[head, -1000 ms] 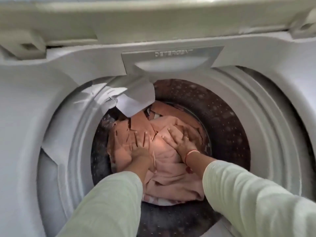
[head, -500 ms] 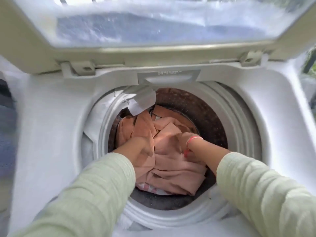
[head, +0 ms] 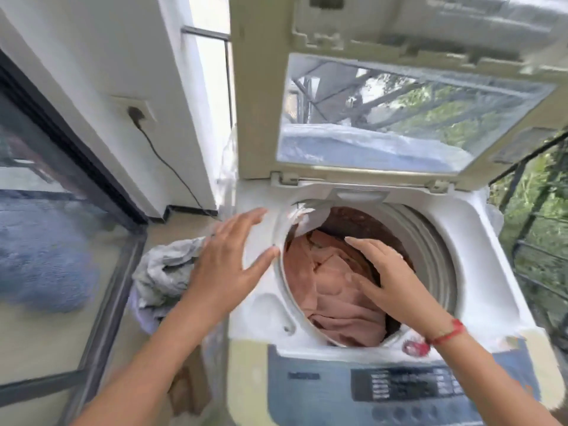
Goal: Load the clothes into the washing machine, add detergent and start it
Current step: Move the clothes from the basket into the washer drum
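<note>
I note left hand (head: pixel 227 269) spread, empty, over the white top-loading washing machine (head: pixel 479 272) edge; right hand (head: pixel 396 281) spread, empty, above peach clothes (head: pixel 325 290) inside.

L hand (head: pixel 227 265) & R hand (head: pixel 396 281) bare; forearms (head: pixel 153 358) bare to frame edge. R wrist: thin red thread bracelet (head: pixel 447 335), small red bead/knot on right side.

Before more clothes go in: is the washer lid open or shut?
Open: the lid stands raised behind the drum, pink clothes showing inside.
</note>
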Motion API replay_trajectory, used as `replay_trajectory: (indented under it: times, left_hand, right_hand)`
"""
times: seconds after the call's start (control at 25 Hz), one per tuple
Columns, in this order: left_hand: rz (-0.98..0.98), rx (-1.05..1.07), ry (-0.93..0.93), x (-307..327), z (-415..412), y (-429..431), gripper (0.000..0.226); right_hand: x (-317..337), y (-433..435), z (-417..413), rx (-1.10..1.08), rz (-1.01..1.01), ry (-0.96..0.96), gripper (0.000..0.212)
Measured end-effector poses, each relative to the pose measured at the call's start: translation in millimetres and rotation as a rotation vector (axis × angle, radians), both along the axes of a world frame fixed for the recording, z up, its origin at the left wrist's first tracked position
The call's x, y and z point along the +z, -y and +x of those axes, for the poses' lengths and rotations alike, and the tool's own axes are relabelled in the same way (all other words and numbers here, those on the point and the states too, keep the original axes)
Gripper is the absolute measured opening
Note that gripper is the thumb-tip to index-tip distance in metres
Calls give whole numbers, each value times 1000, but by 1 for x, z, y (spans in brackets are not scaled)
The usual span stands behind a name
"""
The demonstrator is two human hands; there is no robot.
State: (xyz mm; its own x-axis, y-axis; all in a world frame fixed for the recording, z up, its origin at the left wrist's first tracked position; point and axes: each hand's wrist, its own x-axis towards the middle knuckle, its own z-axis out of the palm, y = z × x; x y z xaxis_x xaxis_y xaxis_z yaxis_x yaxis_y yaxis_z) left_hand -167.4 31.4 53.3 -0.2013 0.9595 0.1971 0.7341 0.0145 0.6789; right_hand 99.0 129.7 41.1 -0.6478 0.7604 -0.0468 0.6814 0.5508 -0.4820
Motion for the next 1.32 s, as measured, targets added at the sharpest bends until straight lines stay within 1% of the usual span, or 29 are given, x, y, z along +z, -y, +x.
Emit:
replay_trajectory:
  times: [0.08,0.16,0.28,0.4,0.48,0.56,0.68,0.8,0.88,0.92,1.08,1.16,1.2,1.24,1.32]
  left_hand:
    - [2,135,109,-8,-59,54,54]
    - [-45,197,139,-24,-118,97,51]
    - [-137,264,122,-45,-194,153,55]
    - [-185,295,110,-60,-249,186,58]
    - [-208,338,122,-70,-276,191,49]
    - [-216,383,134,-83,-289,188,46]
    - [-229,456,165,-111,-304,184,46]
    - [-308,546,204,-157,-311,177,48]
    - [-429,592,226,-201,-319,162,52]
    - [-499,578,230,-225,-324,154,53]
    - [-813,476,276,-335,-330,136,58]
    - [-930,470,248,-383,-329,138,59]
    - [-964,458,213,-403,-329,140,58]
    - [-973,440,171,-420,-329,141,57]
    - [-915,426,131,-455,-336,141,59]
  right_hand:
    - [19,48,-57,-81,-126,-202,62]
    - [20,83,-119,-129,-192,-308,66]
    - [16,112,-208,-31,-143,-280,68]
    - [22,127,-272,34,-97,-269,64]
    - [15,136,-306,45,-153,-305,61]
    - [-4,141,-331,80,-223,-299,58]
    - [-56,143,-365,146,-283,-226,55]
    - [-123,137,-394,75,-395,-222,54]
    - [-176,127,-408,13,-450,-204,51]
    - [-205,119,-414,-19,-465,-176,51]
    - [-324,86,-427,-113,-472,54,49]
    - [-373,69,-442,-98,-430,163,55]
    - [-395,58,-454,-70,-374,216,61]
    - [-415,46,-467,-25,-287,282,66]
    - [-453,15,-494,119,-89,472,80]
